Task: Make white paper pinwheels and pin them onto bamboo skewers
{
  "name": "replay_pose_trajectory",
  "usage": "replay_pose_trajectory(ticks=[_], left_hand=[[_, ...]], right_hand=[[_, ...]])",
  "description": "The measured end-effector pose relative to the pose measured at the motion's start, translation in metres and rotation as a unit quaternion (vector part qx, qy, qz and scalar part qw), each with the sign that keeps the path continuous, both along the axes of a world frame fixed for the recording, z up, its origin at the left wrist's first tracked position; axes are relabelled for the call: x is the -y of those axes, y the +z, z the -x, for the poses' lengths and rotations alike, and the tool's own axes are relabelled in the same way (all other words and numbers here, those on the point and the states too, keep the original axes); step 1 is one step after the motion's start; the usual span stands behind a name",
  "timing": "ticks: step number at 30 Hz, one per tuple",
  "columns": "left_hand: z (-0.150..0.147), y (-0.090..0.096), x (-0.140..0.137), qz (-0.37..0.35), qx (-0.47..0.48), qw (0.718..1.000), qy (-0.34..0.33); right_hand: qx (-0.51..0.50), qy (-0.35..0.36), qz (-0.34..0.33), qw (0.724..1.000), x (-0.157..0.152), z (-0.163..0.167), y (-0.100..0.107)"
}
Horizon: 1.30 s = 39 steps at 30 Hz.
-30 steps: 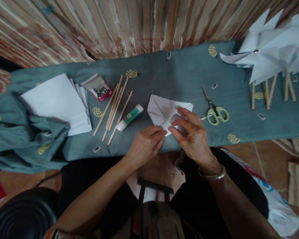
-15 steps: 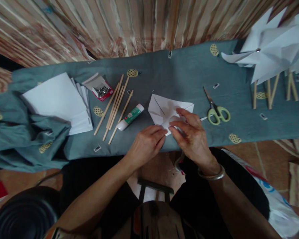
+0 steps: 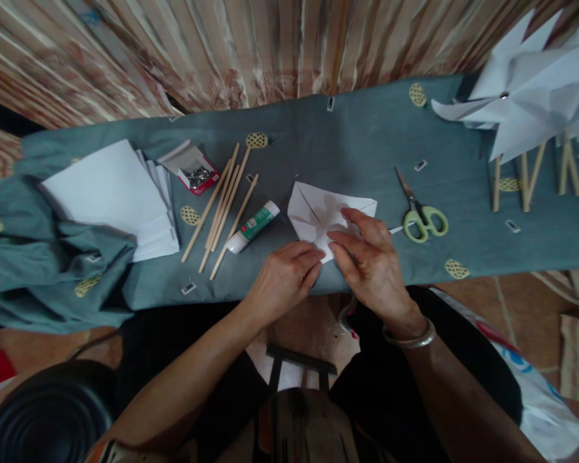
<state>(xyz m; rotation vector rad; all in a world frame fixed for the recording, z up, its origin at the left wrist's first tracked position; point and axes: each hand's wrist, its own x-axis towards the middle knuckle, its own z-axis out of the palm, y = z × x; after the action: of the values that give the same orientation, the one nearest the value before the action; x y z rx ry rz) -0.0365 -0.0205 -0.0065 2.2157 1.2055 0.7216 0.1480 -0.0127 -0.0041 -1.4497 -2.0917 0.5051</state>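
Note:
In the head view, a piece of white paper [image 3: 310,204] with slits cut in from its corners lies before me, its near side partly folded and partly covered by my hands. My left hand [image 3: 289,270] is closed, pinching the paper's near corner between thumb and fingers. On the paper's right side is my right hand [image 3: 370,257], with bent fingertips resting on the sheet and the thumb close to the index finger at a folded part. A glue stick [image 3: 255,225] lies left of the paper. Green-handled scissors [image 3: 422,215] rest to its right, beside a thin white strip.
Several wooden sticks [image 3: 224,206] lie left of the glue, near a small open box of metal pins [image 3: 197,177]. A stack of white paper [image 3: 110,193] sits farther left. White paper pinwheels [image 3: 531,90] on sticks occupy the far right. A curtain [image 3: 270,51] hangs behind the cloth-covered table [image 3: 357,141].
Both hands keep nearly the same place and grip on the paper. Things on the right appear shifted very slightly rightward in the view.

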Motion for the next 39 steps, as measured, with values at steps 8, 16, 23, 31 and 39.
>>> replay_pose_trajectory(ticks=[8, 16, 23, 31, 39], left_hand=[[-0.001, 0.0, 0.0, -0.011, 0.0, 1.0, 0.003], [-0.002, 0.005, 0.003, -0.034, -0.06, 0.998, -0.008], [-0.001, 0.012, 0.005, -0.065, -0.122, 0.99, -0.006], [-0.001, 0.006, 0.004, -0.071, -0.112, 0.991, -0.012], [-0.001, 0.007, 0.003, -0.062, -0.125, 0.99, -0.019]], right_hand=[[0.075, 0.031, -0.03, 0.996, 0.003, 0.005, 0.001], [0.119, 0.029, -0.049, 0.991, 0.01, 0.017, -0.008], [0.126, 0.051, -0.06, 0.989, 0.014, 0.025, -0.011], [0.096, 0.045, -0.052, 0.993, 0.015, 0.021, -0.012], [0.09, -0.033, -0.054, 0.994, -0.024, -0.012, 0.003]])
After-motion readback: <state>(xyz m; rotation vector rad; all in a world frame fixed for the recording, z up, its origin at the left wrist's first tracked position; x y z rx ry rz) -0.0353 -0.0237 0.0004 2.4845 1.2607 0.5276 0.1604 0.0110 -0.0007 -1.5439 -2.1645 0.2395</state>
